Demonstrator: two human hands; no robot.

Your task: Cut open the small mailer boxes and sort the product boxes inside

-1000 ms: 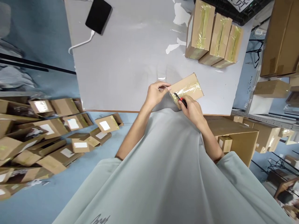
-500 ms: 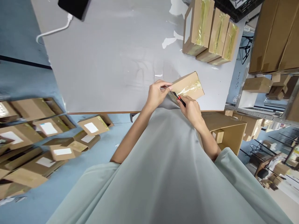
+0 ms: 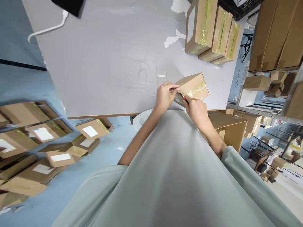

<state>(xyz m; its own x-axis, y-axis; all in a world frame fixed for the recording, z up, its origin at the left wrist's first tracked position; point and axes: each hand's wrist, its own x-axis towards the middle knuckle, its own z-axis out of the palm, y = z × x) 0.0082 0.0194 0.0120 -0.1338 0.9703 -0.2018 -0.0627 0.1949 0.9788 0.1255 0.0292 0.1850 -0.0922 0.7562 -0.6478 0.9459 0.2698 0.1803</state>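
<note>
A small cardboard box [image 3: 193,82] with shiny clear tape lies tilted near the front edge of the grey table. My left hand [image 3: 165,96] is closed at the box's left end, thumb and fingertips pinching its edge. In my right hand [image 3: 197,111] is a black and red utility knife [image 3: 185,99], its tip pointing up and left at the taped end close to my left fingertips. My fingers hide most of the knife's handle, and the exact contact of its blade is too small to make out.
Three taped boxes [image 3: 214,31] stand at the table's back right. A black device [image 3: 71,6] with a white cable lies back left. Labelled cartons [image 3: 92,128] cover the floor at left. An open large carton [image 3: 233,129] sits right of me, near shelves [image 3: 255,108].
Both hands have shifted slightly right in view, along with the box's near end. Less of the knife shows now. The surroundings have shifted a little with the camera.
</note>
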